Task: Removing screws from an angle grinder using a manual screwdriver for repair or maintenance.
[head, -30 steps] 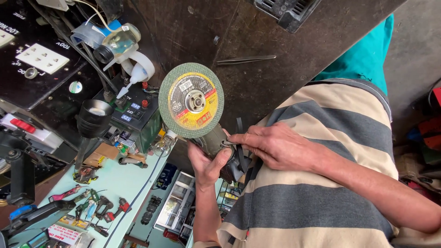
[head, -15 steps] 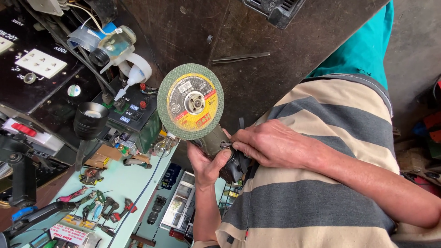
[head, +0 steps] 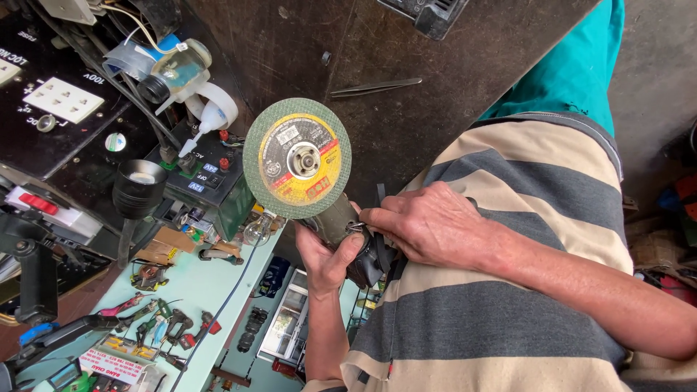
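**Angle grinder held over a crowded workbench**

Dark, scuffed board fills the top of the view, with a thin metal tweezer-like tool (head: pixel 374 88) lying on it. Below sits a pale green bench (head: pixel 210 290) strewn with small pliers and clips, beside a black panel with white sockets (head: pixel 64 99) and a clear glue bottle (head: pixel 178 69).

At the centre, an angle grinder (head: pixel 341 225) is held with its green cutting disc (head: pixel 297 159) facing the camera, its yellow label and metal hub in plain sight. The left hand (head: pixel 327 258) is closed around the grinder's neck from below, thumb pressed against the body. The right hand (head: pixel 428 225) lies over the rear of the tool, fingers curled down onto it; it seems to pinch something small and metallic near the left thumb, though that spot is too cramped to read surely. Both hands rest against a striped grey and cream shirt (head: pixel 494 327).
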